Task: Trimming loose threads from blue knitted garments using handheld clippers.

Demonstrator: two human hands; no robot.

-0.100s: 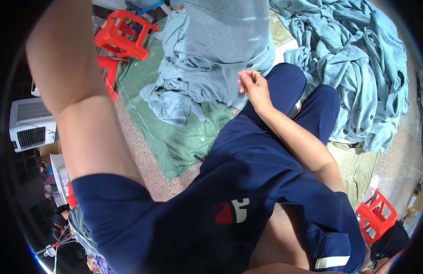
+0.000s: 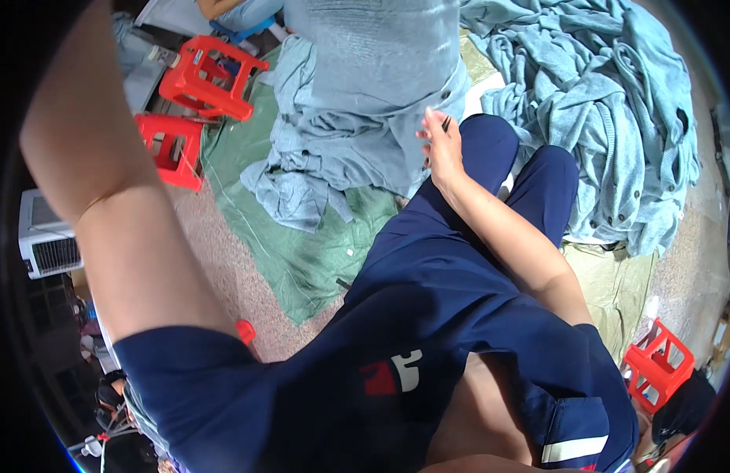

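Observation:
My right hand (image 2: 443,154) is over my navy-trousered thigh, its fingers curled with the palm turned inward. A small, dark, pointed tool (image 2: 446,124) pokes out from between thumb and fingers; its kind is too small to make out. Just beyond the hand, a light blue knit garment (image 2: 380,87) with dark buttons is heaped in front of my knees, and the hand seems close to its edge. My raised left arm crosses the upper left, and its hand lies outside the picture.
A large heap of the same blue knitwear (image 2: 609,118) lies to the right. Green sheeting (image 2: 254,229) covers the floor under the front pile. Red plastic stools (image 2: 211,79) stand at the upper left, another red stool (image 2: 660,363) at the lower right. A white air cooler (image 2: 50,236) is far left.
My right hand has turned a little, and the dark pointed tool now shows in it. The view has shifted slightly, and a person's arm appears at the top beyond the garment.

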